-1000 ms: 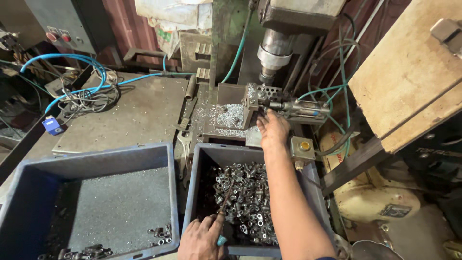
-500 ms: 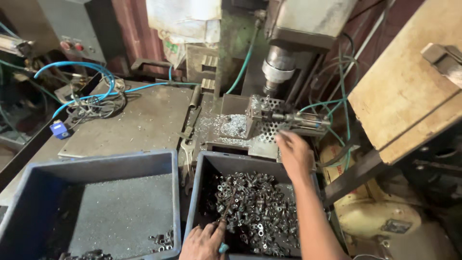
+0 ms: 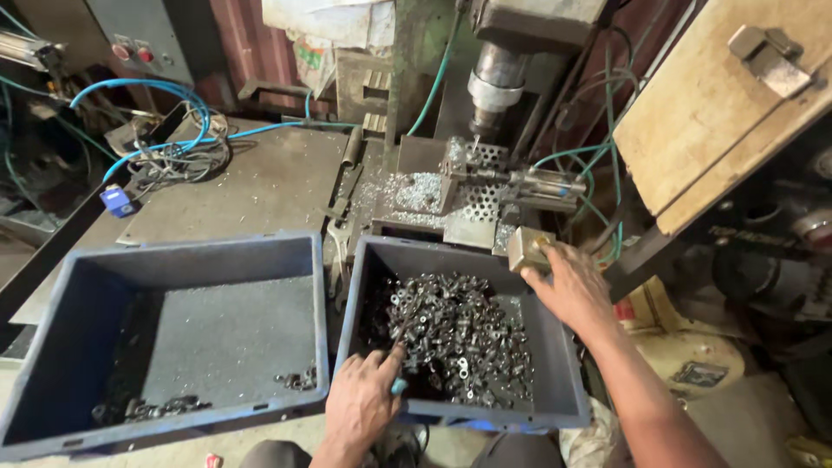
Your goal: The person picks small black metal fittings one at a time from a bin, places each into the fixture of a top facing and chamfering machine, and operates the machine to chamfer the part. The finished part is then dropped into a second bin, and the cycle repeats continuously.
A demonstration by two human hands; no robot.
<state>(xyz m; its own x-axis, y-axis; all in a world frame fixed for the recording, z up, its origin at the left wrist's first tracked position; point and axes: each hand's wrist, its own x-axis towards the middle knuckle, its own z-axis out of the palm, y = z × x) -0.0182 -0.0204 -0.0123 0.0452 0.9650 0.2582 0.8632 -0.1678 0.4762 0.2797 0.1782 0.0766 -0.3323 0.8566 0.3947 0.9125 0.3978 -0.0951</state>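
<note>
Metal parts (image 3: 459, 338) in blue bin (image 3: 563, 364): left hand (image 3: 364, 403) picking w/ fingers spread, right hand (image 3: 572, 290) open on switch box (image 3: 527, 249) at bin's far corner.

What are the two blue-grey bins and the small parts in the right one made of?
Two blue-grey rectangular bins: likely moulded plastic, matte, scuffed, with rounded rims. Small shiny ring-like parts: apparently bare metal, bright glints, some looking dark or oily. Left hand reaches into them; right hand touches a small brass-coloured block, probably metal.
</note>
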